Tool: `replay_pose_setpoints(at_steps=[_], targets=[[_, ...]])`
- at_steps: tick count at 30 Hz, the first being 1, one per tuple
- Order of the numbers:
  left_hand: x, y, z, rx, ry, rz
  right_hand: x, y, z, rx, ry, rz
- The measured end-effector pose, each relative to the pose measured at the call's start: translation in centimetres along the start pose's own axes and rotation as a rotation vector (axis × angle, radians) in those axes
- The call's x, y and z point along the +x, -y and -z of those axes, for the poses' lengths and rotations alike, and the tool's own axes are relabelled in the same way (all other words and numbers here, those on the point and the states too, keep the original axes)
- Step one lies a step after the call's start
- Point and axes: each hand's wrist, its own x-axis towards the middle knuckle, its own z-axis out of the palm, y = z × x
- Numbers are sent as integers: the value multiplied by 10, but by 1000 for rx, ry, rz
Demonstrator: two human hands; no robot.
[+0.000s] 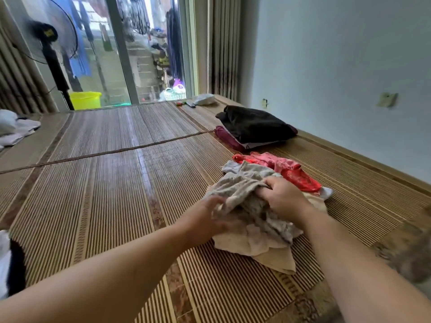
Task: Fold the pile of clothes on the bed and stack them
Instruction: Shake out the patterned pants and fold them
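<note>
Gripping grey garment (pixel 242 183): left hand (pixel 207 220), right hand (pixel 284 197); yellow bucket (pixel 85 100) contents unseen.

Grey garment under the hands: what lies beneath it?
A cream cloth lies beneath the grey garment, showing at its near and right edges. A red garment shows behind it; how far it reaches beneath is covered.

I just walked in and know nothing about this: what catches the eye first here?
The left hand and right hand are on a crumpled grey garment at centre right of the bamboo mat. A red garment lies just behind it, and a dark folded stack sits beyond, by the wall.
</note>
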Motion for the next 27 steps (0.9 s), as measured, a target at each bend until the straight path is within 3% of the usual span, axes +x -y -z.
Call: replay_pose_setpoints(at_steps=[2,6,9,11,15,20,23,27], targets=[[-13,-24,7,-191,-38,-183,-3,43,7,-45,79,140],[-43,-51,62,-153,-283,-415,-27,122,16,67,154,305],[-75,-53,112,-144,-394,-329,-54,156,14,290,138,294],[-97,-47,136,-231,-439,-270,-76,163,-4,295,193,249],[-143,-28,171,-440,-520,-136,-116,171,-88,112,311,193],[-213,10,213,-297,-469,-69,-116,181,-132,-156,322,261],[-246,32,247,-240,-544,-8,-99,200,-115,-510,61,475],[-279,38,303,-215,-680,2,-80,265,-55,-488,-30,663]])
